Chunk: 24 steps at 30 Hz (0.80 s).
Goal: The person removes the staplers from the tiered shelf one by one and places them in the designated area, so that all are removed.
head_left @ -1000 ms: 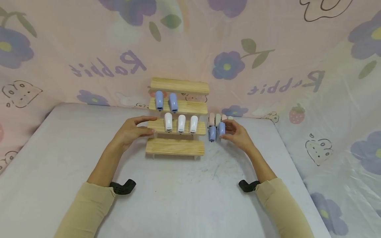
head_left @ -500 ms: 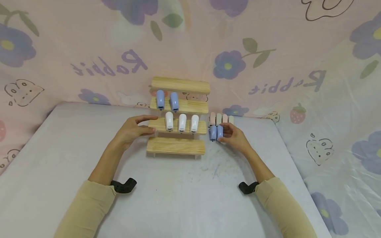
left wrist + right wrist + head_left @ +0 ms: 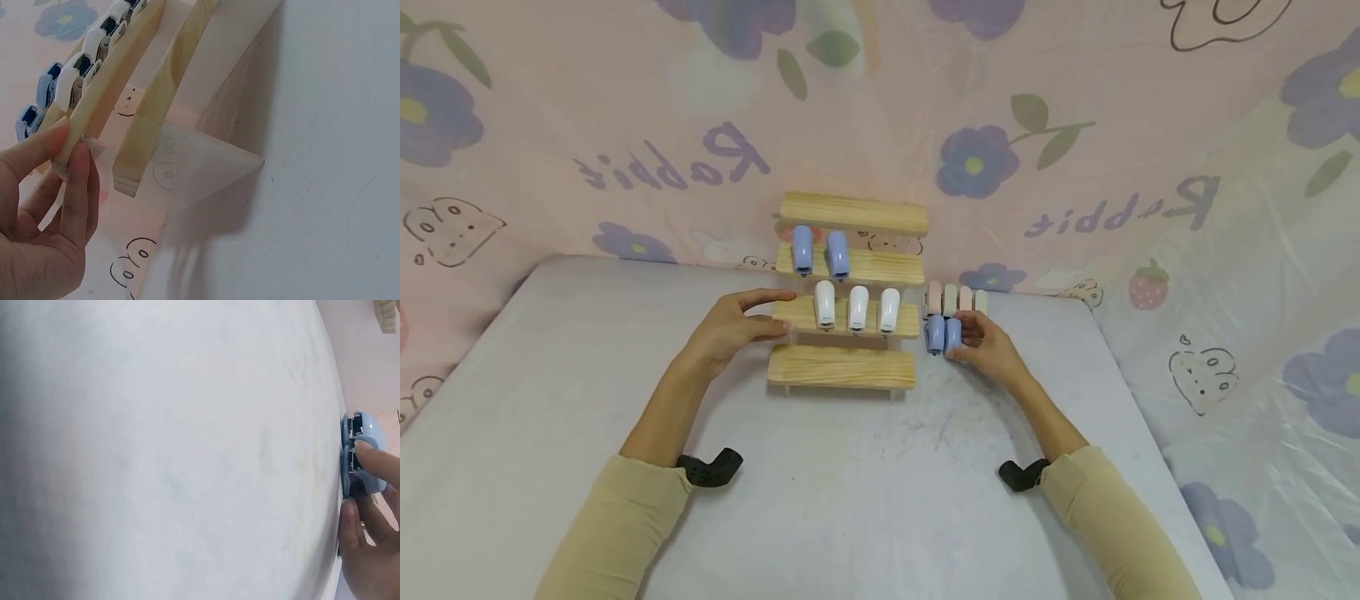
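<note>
My left hand (image 3: 727,331) pinches the left end of a board on the tiered wooden display shelf (image 3: 842,368); the left wrist view shows thumb and fingers on opposite sides of that board (image 3: 100,115). Three white mini staplers (image 3: 858,309) stand on this tier. Two blue mini staplers (image 3: 802,249) occupy the left part of the tier above. To the right of the shelf, my right hand (image 3: 992,346) grips a blue mini stapler (image 3: 952,335) on the table, close beside another blue mini stapler (image 3: 935,333). My palm and fingers partly cover the held one in the right wrist view.
Behind the two blue staplers on the table is a row of pink and pale green staplers (image 3: 950,300). The top board (image 3: 853,213) of the shelf is close to the patterned cloth backdrop (image 3: 865,108). A white cloth (image 3: 850,500) covers the table.
My right hand has moved slightly left and down with its blue stapler, closing the gap to the neighbouring blue one. My left hand keeps its hold on the shelf.
</note>
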Available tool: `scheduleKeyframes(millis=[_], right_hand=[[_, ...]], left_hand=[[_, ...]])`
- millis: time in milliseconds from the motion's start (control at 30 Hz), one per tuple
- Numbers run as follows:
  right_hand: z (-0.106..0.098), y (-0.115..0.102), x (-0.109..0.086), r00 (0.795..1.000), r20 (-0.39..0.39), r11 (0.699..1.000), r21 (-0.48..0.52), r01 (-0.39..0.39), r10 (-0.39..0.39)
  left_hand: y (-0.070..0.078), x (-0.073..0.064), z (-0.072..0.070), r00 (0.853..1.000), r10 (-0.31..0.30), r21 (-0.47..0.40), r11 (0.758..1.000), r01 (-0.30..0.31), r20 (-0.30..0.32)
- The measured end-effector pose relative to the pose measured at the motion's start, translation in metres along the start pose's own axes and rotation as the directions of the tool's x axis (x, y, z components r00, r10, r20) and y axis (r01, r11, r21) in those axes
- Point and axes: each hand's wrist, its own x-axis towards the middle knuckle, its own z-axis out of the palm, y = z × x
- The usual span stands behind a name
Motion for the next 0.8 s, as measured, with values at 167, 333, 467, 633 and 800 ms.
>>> scheduleKeyframes(millis=[167,333,467,633,800], right_hand=[[0.004,0.001,-0.001,1.0,-0.013,1.0,-0.006,-0.016,0.016],[0.005,0.001,-0.001,1.0,-0.013,1.0,0.001,-0.013,0.013],[0.003,0.001,-0.001,1.0,-0.004,1.0,-0.005,-0.011,0.011],[-0.002,-0.002,-0.002,1.0,0.006,1.0,-0.011,-0.003,0.003],[-0.008,-0.004,-0.002,1.0,-0.009,1.0,-0.013,-0.004,0.004]], left_hand=[[0.0,0.0,0.0,1.0,0.002,-0.001,1.0,-0.002,0.004],[-0.001,0.0,-0.001,1.0,0.005,-0.007,1.0,-0.005,0.007],[-0.002,0.001,-0.001,1.0,0.003,-0.012,1.0,-0.003,0.007],[-0.001,0.001,-0.001,1.0,0.0,-0.013,1.0,0.0,0.009],[0.0,0.0,-0.001,1.0,-0.004,-0.006,1.0,0.004,0.011]])
